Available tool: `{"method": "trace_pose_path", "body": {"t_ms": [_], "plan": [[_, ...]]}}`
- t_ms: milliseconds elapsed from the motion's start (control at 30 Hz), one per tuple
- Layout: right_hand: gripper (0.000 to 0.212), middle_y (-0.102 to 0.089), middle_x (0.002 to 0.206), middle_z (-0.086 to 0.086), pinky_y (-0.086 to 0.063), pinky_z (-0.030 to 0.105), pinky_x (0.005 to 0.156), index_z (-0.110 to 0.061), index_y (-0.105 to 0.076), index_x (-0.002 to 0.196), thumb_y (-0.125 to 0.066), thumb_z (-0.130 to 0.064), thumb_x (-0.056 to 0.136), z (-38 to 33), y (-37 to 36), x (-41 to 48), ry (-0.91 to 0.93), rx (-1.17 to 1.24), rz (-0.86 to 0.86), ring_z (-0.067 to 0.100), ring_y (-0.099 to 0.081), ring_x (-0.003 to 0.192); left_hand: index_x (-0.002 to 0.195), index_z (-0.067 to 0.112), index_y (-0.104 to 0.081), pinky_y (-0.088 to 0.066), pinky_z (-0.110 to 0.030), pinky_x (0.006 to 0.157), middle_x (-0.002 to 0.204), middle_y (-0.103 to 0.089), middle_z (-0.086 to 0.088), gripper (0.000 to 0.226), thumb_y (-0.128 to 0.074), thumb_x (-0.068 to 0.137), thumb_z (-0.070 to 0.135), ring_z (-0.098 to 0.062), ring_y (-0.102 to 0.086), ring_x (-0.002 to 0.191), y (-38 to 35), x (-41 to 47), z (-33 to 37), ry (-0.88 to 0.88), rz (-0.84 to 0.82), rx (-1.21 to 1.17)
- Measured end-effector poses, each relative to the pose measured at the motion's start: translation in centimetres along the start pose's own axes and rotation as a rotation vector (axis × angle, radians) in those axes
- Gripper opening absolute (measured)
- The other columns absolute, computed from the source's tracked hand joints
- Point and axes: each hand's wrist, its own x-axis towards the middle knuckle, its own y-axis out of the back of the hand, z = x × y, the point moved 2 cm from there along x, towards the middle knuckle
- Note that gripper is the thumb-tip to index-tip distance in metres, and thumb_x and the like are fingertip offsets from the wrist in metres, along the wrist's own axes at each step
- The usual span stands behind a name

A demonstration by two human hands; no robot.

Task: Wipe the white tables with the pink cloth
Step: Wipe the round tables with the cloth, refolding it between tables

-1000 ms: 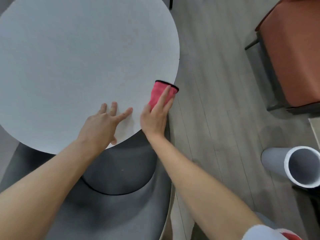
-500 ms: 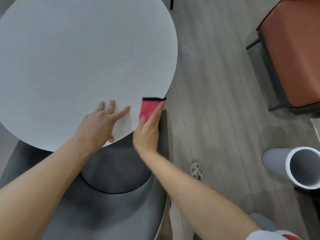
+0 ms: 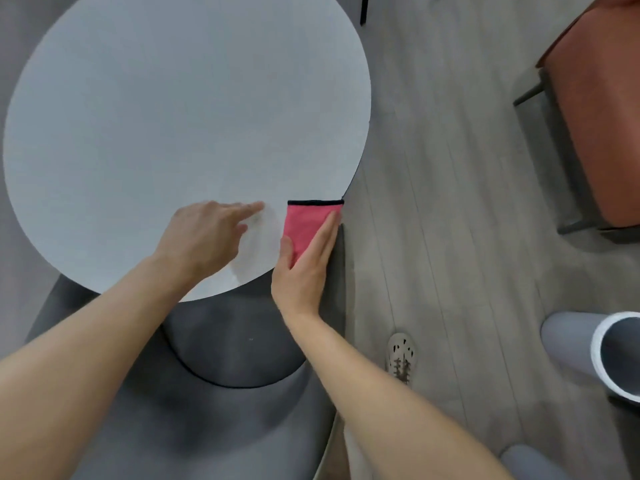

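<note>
Pressing my right grip flat, fingers straight and together, I hold the one pink cloth with a black hem down at the near right edge of the single round white tabletop; my thumb lies along the cloth's left side. My left grip is just beside it over the tabletop, forefinger stretched forward, the other fingers blurred, holding nothing. Under the tabletop's near edge stands one dark grey upholstered chair. On the grey plank floor to the right: one pale perforated shoe, one grey open-ended cylinder, one rust-coloured seat.
</note>
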Motion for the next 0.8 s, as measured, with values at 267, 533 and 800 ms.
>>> {"method": "trace_pose_path", "body": {"t_ms": [267, 533, 800], "plan": [[0.081, -0.013, 0.182, 0.002, -0.022, 0.021, 0.122, -0.023, -0.013, 0.175, -0.06, -0.034, 0.11, -3.7, 5.1, 21.8, 0.14, -0.159, -0.025, 0.018, -0.021, 0.166, 0.159, 0.022, -0.05, -0.04, -0.052, 0.12, 0.154, -0.053, -0.007, 0.047, -0.049, 0.112, 0.028, -0.032, -0.045, 0.146, -2.1, 7.2, 3.5, 0.118, 0.316, -0.326], [0.065, 0.005, 0.183, -0.009, -0.012, 0.016, 0.131, -0.021, -0.004, 0.175, -0.034, -0.034, 0.118, 0.4, 5.0, 8.7, 0.17, -0.006, -0.138, 0.0, -0.001, 0.166, 0.17, 0.04, -0.023, -0.005, -0.059, 0.134, 0.18, -0.017, -0.004, 0.056, -0.025, 0.114, 0.043, -0.025, -0.008, 0.167, -3.3, 17.1, 5.1, 0.181, 0.252, -0.209], [0.065, -0.045, 0.17, -0.003, -0.032, 0.024, 0.12, -0.037, -0.023, 0.173, -0.047, -0.03, 0.113, -6.0, 5.0, 33.9, 0.093, -0.067, -0.309, 0.023, -0.047, 0.151, 0.168, 0.039, -0.031, -0.007, -0.058, 0.134, 0.18, -0.02, 0.0, 0.053, -0.032, 0.116, 0.042, -0.02, -0.01, 0.168, -4.4, 17.1, 5.4, 0.248, 0.364, -0.145]]}}
